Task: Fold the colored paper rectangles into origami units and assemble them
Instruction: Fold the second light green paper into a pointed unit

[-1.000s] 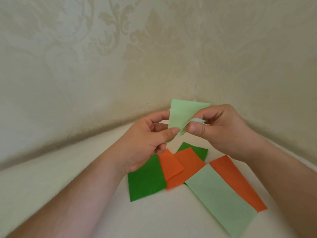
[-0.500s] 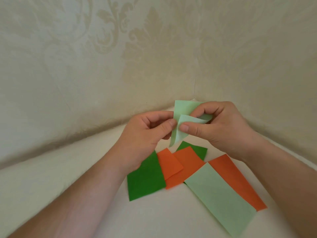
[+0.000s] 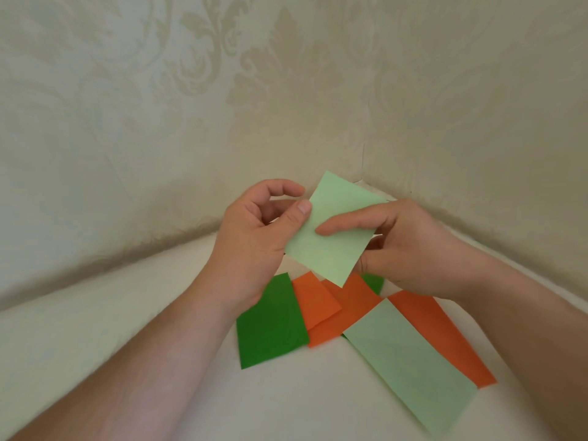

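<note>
Both hands (image 3: 331, 237) pinch light green paper (image 3: 331, 237) above table.

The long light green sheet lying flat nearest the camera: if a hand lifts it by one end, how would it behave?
The long light green sheet looks thin and very light, so it would probably droop if lifted by one end. It overlaps an orange sheet, so pushing it may drag that along. Lying flat, its edge may be hard to pinch.

Soft, even, dim-warm light; faint shadows beneath hands (image 3: 318, 243); wide-angle bowing at edges; slight blur throughout.
</note>
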Motion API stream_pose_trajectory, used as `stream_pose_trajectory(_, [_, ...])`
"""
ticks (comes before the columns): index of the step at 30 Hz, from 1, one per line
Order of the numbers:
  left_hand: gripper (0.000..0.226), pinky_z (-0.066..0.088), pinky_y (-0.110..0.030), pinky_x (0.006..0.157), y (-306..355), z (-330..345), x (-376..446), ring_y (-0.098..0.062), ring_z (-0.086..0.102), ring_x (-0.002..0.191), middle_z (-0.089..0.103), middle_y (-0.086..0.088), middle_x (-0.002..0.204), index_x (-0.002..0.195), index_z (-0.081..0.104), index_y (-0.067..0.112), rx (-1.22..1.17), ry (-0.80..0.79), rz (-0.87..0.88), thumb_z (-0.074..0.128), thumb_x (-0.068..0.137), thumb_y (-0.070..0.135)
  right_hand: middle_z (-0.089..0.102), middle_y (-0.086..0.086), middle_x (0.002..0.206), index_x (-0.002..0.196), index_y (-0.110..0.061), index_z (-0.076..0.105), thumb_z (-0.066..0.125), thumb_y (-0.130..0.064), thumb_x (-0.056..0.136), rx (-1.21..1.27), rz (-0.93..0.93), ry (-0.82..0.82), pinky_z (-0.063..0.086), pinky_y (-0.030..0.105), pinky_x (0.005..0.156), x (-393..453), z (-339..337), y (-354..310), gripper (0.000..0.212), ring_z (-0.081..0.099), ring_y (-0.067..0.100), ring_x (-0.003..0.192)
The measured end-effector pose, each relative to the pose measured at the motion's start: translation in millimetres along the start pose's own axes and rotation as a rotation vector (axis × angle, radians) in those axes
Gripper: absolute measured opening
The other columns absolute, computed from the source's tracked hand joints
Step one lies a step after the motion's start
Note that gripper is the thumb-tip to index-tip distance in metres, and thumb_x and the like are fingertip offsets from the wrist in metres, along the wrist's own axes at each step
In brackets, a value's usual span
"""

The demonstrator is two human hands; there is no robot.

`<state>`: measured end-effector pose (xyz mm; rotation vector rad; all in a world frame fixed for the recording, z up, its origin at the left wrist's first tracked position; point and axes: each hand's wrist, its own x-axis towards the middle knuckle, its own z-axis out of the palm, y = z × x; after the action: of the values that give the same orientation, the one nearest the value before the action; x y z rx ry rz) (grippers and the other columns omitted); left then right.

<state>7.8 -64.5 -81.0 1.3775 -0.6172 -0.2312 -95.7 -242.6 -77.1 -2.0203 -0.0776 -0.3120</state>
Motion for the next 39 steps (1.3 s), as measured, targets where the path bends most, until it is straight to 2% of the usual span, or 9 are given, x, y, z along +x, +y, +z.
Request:
stream_pose_trajectory(5, [0.019, 0.053, -0.028, 0.059, 0.8, -0.5, -0.2, -0.017, 0.070, 0.075, 0.078, -0.007, 0.092, 0.108, 0.069, 0.023, -0.010, -0.047, -0.045, 0.070, 0.094, 0.009, 0.079, -0.012, 0.104, 0.099, -0.040, 0.082, 0.078, 0.002, 0.086, -0.029, 0.010, 0.005, 0.059, 0.044, 0.095, -0.2, -1.9, -0.2, 0.044, 0.075, 0.013, 0.100])
stream_pose_trajectory(9, [0.064, 0.061, -0.037, 0.080, 1.5, -1.4, -1.2, -0.027, 0.074, 0.095, 0.077, -0.012, 0.115, 0.136, 0.054, 0.025, -0.083, -0.232, -0.116, 0.063, 0.089, -0.017, 0.080, -0.010, 0.101, 0.096, -0.035, 0.083, 0.075, 0.009, 0.084, -0.032, -0.008, 0.028, 0.060, 0.046, 0.093, 0.8, -2.5, 1.0, 0.046, 0.074, 0.014, 0.100])
stream_pose_trajectory(11, [0.070, 0.061, -0.037, 0.080, 1.7, -1.9, -1.5, -0.026, 0.075, 0.097, 0.077, -0.012, 0.116, 0.141, 0.051, 0.026, -0.083, -0.251, -0.124, 0.061, 0.089, -0.020, 0.080, -0.008, 0.100, 0.095, -0.030, 0.084, 0.077, 0.008, 0.084, -0.038, -0.012, 0.007, 0.060, 0.045, 0.093, 0.8, -4.1, 1.4, 0.041, 0.075, 0.015, 0.101])
stream_pose_trajectory(14, [0.065, 0.060, -0.035, 0.077, 1.3, -1.4, -1.5, -0.028, 0.076, 0.098, 0.078, -0.012, 0.110, 0.140, 0.054, 0.027, -0.050, -0.205, -0.133, 0.065, 0.090, -0.013, 0.080, -0.007, 0.096, 0.092, -0.026, 0.084, 0.082, 0.000, 0.083, -0.045, 0.004, -0.050, 0.060, 0.038, 0.093, 0.1, -5.1, 1.8, 0.027, 0.076, 0.012, 0.097])
stream_pose_trajectory(20, [0.052, 0.060, -0.045, 0.089, -3.2, 1.2, -0.2, -0.033, 0.076, 0.097, 0.080, -0.012, 0.102, 0.129, 0.063, 0.026, -0.037, -0.072, -0.069, 0.073, 0.088, -0.005, 0.078, -0.004, 0.097, 0.087, -0.027, 0.084, 0.083, -0.021, 0.078, 0.012, -0.048, -0.029, 0.058, 0.027, 0.085, 2.4, -8.6, 3.3, 0.010, 0.073, 0.016, 0.096])
stream_pose_trajectory(25, [0.045, 0.059, -0.047, 0.091, -5.7, 0.7, 0.0, -0.032, 0.077, 0.098, 0.080, -0.010, 0.103, 0.128, 0.066, 0.024, 0.033, -0.082, -0.045, 0.072, 0.091, 0.000, 0.078, -0.004, 0.093, 0.085, -0.026, 0.084, 0.080, -0.032, 0.074, 0.027, -0.056, -0.039, 0.056, 0.022, 0.077, 2.2, -7.4, 2.8, 0.013, 0.073, 0.013, 0.091])
stream_pose_trajectory(29, [0.023, 0.060, -0.046, 0.092, -6.6, 6.1, -3.9, -0.028, 0.077, 0.098, 0.080, -0.008, 0.105, 0.119, 0.073, 0.013, 0.076, -0.137, -0.045, 0.063, 0.100, 0.005, 0.078, 0.006, 0.088, 0.086, -0.025, 0.083, 0.081, -0.038, 0.078, 0.023, -0.016, 0.072, 0.060, 0.052, 0.084, 3.3, -6.6, 0.4, 0.015, 0.074, 0.027, 0.089])
stream_pose_trajectory(32, [0.022, 0.059, -0.048, 0.095, -8.1, 9.2, -6.5, -0.028, 0.077, 0.099, 0.080, -0.007, 0.106, 0.119, 0.074, 0.012, 0.096, -0.157, -0.059, 0.061, 0.101, 0.007, 0.075, 0.021, 0.085, 0.082, -0.020, 0.082, 0.087, -0.029, 0.079, 0.056, 0.038, 0.145, 0.056, 0.062, 0.075, 4.8, -4.0, -2.2, 0.011, 0.067, 0.031, 0.075])
stream_pose_trajectory(39, [0.029, 0.059, -0.040, 0.088, -4.5, 12.2, -8.7, -0.025, 0.077, 0.097, 0.080, -0.006, 0.106, 0.111, 0.078, 0.019, 0.067, -0.162, -0.057, 0.053, 0.104, 0.008, 0.071, 0.020, 0.077, 0.075, -0.014, 0.077, 0.091, -0.027, 0.073, 0.076, 0.083, 0.243, 0.048, 0.041, 0.063, 6.6, -0.5, -1.4, 0.019, 0.059, 0.021, 0.063])
